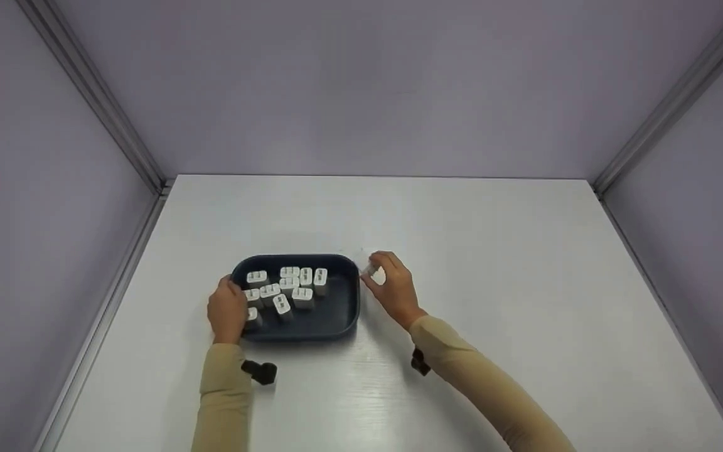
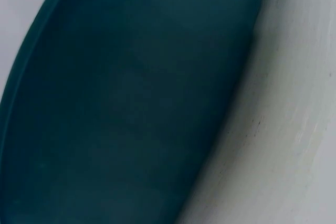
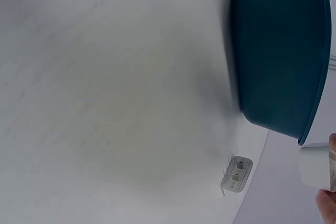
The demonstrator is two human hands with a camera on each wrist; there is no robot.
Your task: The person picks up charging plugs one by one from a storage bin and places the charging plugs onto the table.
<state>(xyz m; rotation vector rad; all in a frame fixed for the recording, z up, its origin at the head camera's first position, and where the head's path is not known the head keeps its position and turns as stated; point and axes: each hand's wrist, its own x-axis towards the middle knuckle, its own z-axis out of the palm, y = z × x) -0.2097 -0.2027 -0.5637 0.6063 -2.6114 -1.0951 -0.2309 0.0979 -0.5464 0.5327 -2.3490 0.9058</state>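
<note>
A dark blue tray [image 1: 330,320] holds several white plug-in power adapters [image 1: 302,297], most standing with their prong faces up. My left hand [image 1: 227,311] grips the tray's left side, fingers at the rim. Just off the tray's right rim, my right hand [image 1: 396,289] pinches a white power adapter [image 3: 315,167] between thumb and fingers. The right wrist view shows its plain white side beside the tray's outer wall [image 3: 283,51]. Another adapter [image 3: 237,174] lies on the table past the tray's end, its two metal prongs showing. The left wrist view shows only the tray wall [image 2: 126,98] and tabletop.
The white table [image 1: 493,263] is enclosed by pale panels [image 1: 361,88] at the back and both sides, with metal rails in the corners. Dark wrist-camera mounts [image 1: 261,372] hang at both forearms, close over the table.
</note>
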